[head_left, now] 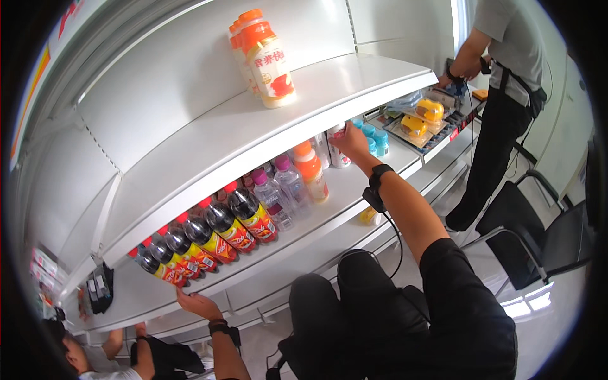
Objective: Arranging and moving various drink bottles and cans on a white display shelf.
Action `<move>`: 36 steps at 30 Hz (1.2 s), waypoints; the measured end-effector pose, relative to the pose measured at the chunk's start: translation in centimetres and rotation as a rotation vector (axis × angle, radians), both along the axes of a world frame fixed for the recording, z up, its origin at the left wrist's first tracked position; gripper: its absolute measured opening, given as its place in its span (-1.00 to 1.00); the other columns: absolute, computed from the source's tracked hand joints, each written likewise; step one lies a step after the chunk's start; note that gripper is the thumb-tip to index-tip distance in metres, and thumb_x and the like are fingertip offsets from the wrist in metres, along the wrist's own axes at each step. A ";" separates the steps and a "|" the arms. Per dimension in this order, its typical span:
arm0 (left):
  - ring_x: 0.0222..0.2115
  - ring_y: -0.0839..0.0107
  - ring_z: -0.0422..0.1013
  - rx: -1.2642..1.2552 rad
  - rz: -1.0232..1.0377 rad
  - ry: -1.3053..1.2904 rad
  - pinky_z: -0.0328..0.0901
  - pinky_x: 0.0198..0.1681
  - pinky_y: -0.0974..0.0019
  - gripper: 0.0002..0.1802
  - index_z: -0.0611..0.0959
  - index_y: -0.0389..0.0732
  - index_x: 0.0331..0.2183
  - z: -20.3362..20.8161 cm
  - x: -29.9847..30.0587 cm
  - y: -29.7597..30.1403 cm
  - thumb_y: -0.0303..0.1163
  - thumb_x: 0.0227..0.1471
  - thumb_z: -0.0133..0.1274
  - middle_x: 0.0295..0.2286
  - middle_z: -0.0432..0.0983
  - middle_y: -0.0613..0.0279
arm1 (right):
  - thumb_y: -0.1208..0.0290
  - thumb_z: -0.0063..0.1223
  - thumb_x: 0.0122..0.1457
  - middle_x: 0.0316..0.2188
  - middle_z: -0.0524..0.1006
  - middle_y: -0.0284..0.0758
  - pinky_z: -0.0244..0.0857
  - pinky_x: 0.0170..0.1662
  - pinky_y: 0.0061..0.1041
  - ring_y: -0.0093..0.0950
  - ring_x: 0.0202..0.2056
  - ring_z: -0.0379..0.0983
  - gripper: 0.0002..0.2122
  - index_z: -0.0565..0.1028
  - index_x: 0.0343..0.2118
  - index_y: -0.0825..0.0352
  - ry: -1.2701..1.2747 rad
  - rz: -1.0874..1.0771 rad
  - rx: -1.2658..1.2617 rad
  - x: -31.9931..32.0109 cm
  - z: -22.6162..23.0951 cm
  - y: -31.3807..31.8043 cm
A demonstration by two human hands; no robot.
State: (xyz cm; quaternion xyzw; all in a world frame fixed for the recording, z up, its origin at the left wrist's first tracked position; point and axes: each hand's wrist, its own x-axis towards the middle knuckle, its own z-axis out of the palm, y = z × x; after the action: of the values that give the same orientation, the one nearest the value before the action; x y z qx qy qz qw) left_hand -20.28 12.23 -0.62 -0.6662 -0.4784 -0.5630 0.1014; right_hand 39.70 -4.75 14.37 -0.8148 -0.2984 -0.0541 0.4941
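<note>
My right hand reaches under the upper shelf board, with its fingers closed around the upper part of a white can standing on the lower shelf. Small blue-capped bottles stand just right of it. To its left are an orange-capped drink bottle and clear bottles with purple caps. Farther left, several dark cola bottles with red caps form a row. My left hand is at the lower shelf's front edge, below the leftmost colas, fingers extended and holding nothing visible.
Orange-capped bottles stand on the upper shelf. Packaged yellow items lie on the right-hand shelf. One person stands at right near a black chair; another person is low at left. A cable hangs from my right wrist.
</note>
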 end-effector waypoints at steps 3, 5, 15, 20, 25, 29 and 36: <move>0.09 -0.13 0.22 -0.007 0.033 0.023 0.04 0.20 -0.05 -0.36 0.35 -0.45 0.12 0.4 0.3 -0.2 -0.57 -0.09 -0.19 0.04 0.33 -0.23 | 0.14 0.34 -0.10 -0.39 0.60 -0.15 0.45 -0.31 -0.31 -0.24 -0.36 0.59 -0.52 0.43 -0.22 0.37 -0.117 -0.049 -0.028 -2.7 0.0 -1.0; 0.10 -0.14 0.21 0.000 0.035 -0.002 0.04 0.22 -0.04 -0.37 0.35 -0.45 0.12 0.7 0.6 -0.1 -0.57 -0.06 -0.20 0.05 0.32 -0.23 | 0.06 0.30 -0.07 -0.37 0.60 -0.10 0.43 -0.26 -0.24 -0.14 -0.33 0.57 -0.51 0.43 -0.22 0.36 -0.206 0.025 -0.006 -3.9 -0.3 -1.9; 0.12 -0.06 0.24 -0.025 -0.031 -0.032 0.06 0.25 0.03 -0.41 0.32 -0.51 0.13 0.7 1.4 0.4 -0.66 0.01 -0.28 0.06 0.31 -0.25 | 0.08 0.28 0.00 -0.34 0.56 0.00 0.40 -0.20 -0.17 -0.01 -0.27 0.52 -0.44 0.34 -0.06 0.37 -0.211 0.066 0.035 -5.7 -2.6 0.1; 0.11 -0.07 0.24 0.007 -0.019 0.006 0.08 0.24 0.03 -0.45 0.31 -0.53 0.13 0.0 0.4 0.9 -0.63 0.07 -0.30 0.06 0.30 -0.27 | 0.27 0.31 -0.01 -0.33 0.56 0.04 0.40 -0.17 -0.14 0.03 -0.26 0.52 -0.42 0.32 0.02 0.43 -0.119 0.153 -0.040 -5.2 -5.0 1.1; 0.11 -0.07 0.24 0.025 -0.032 -0.010 0.08 0.24 0.02 -0.49 0.29 -0.51 0.14 -0.6 0.1 1.2 -0.54 0.17 -0.32 0.09 0.27 -0.25 | 0.33 0.31 0.00 -0.27 0.56 0.06 0.39 -0.13 -0.14 0.04 -0.20 0.51 -0.45 0.33 0.02 0.40 0.021 0.151 0.036 -5.4 -5.5 1.9; 0.10 -0.08 0.25 0.006 0.049 0.018 0.09 0.23 0.01 -0.48 0.30 -0.51 0.14 -0.5 -0.3 1.2 -0.42 0.22 -0.34 0.09 0.28 -0.24 | 0.39 0.33 -0.02 -0.23 0.55 0.05 0.38 -0.10 -0.16 0.02 -0.17 0.51 -0.49 0.34 -0.03 0.38 0.132 0.110 0.203 -5.7 -4.7 2.8; 0.08 -0.07 0.27 0.052 -0.027 -0.040 0.08 0.22 0.01 -0.46 0.31 -0.50 0.13 -1.1 -0.8 2.0 -0.32 0.26 -0.36 0.07 0.30 -0.25 | 0.50 0.23 0.00 -0.32 0.58 -0.03 0.45 -0.23 -0.31 -0.14 -0.37 0.59 -0.69 0.40 -0.19 0.39 0.085 0.239 0.288 -4.9 -7.6 3.8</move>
State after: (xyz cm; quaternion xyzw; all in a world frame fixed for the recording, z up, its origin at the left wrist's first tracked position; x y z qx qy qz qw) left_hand -21.12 14.26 -1.67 -0.6585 -0.4564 -0.5897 0.1014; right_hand 34.78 -0.91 6.80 -0.6960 -0.3608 -0.0026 0.6207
